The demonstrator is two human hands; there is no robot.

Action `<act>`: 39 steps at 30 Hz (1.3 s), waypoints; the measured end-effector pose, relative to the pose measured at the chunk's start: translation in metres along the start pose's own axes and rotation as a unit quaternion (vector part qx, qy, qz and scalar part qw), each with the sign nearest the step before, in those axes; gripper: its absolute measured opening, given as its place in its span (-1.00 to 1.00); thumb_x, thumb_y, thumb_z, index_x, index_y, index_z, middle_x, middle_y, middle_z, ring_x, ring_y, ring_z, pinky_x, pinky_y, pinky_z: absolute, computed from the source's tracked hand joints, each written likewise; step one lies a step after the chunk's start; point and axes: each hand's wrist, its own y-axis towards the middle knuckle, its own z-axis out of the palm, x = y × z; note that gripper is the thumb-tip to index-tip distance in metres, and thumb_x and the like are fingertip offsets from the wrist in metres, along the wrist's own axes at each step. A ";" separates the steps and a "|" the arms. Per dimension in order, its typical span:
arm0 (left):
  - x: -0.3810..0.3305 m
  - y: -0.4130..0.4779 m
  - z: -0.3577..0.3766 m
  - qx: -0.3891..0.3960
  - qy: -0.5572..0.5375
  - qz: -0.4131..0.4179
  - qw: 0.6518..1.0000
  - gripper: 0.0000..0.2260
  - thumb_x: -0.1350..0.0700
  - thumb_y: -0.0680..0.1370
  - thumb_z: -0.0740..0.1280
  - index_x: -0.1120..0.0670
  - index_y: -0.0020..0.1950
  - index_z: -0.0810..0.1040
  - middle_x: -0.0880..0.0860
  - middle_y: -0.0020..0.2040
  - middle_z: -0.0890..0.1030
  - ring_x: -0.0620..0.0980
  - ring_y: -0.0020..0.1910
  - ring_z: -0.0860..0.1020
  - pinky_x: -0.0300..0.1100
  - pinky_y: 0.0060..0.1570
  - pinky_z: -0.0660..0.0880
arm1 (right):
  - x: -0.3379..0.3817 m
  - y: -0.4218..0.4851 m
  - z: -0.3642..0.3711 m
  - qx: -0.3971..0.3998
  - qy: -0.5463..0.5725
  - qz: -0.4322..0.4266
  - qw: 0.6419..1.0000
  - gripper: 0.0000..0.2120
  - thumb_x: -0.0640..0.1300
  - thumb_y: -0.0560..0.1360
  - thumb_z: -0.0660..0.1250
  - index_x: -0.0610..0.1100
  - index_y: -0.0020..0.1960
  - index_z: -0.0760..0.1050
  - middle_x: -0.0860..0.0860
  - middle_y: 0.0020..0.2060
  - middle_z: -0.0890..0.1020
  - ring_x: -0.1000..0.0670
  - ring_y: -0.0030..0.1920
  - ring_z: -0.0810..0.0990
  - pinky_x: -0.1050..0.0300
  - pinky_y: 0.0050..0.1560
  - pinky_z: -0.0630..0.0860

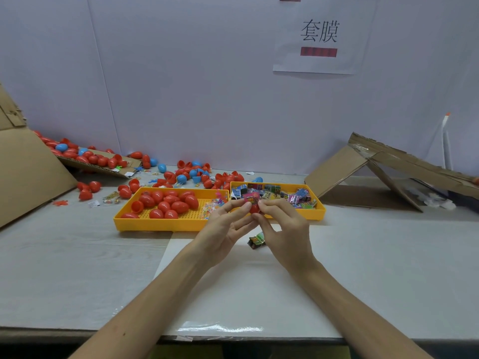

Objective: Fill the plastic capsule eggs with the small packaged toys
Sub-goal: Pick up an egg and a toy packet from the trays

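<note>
Pinching a red egg in the left hand, pinching a pink packet against its top with the right hand, above the desk, at the near edge of the right tray.

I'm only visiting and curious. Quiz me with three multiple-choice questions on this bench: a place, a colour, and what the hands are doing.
1. Where does the green packet lie?
A. inside a tray
B. on the white sheet
C. held in a hand

2. What colour are the eggs in the left yellow tray?
A. blue
B. green
C. red

3. What are the left hand and right hand doing?
A. pinching a red egg and pink packet together
B. lying flat on the table
C. reaching into a tray

Answers: B, it lies on the sheet just below both hands; C, every egg there is red; A, both hands meet around the egg, the packet at its top.
</note>
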 end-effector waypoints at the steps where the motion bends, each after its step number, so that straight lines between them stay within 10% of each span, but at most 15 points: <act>1: 0.000 0.000 0.000 0.000 0.001 -0.001 1.000 -0.58 0.20 0.47 0.47 0.22 0.30 0.49 0.20 0.16 0.69 0.14 0.15 0.67 -0.14 -0.01 0.64 | 0.000 0.000 0.000 0.002 -0.001 0.000 1.000 -0.82 -0.30 0.43 0.51 -0.32 0.02 0.66 -0.14 -0.07 0.69 -0.09 -0.05 0.69 0.06 0.03 0.64; 39: 0.001 -0.002 0.000 0.039 0.035 -0.024 0.998 -0.62 0.03 0.56 0.39 0.19 0.32 0.57 0.20 0.23 0.65 0.13 0.26 0.62 -0.09 0.15 0.61 | -0.003 0.001 0.001 0.001 -0.015 0.021 1.000 -0.73 -0.20 0.45 0.52 -0.25 0.12 0.65 -0.08 -0.01 0.67 -0.08 0.03 0.62 0.03 0.08 0.59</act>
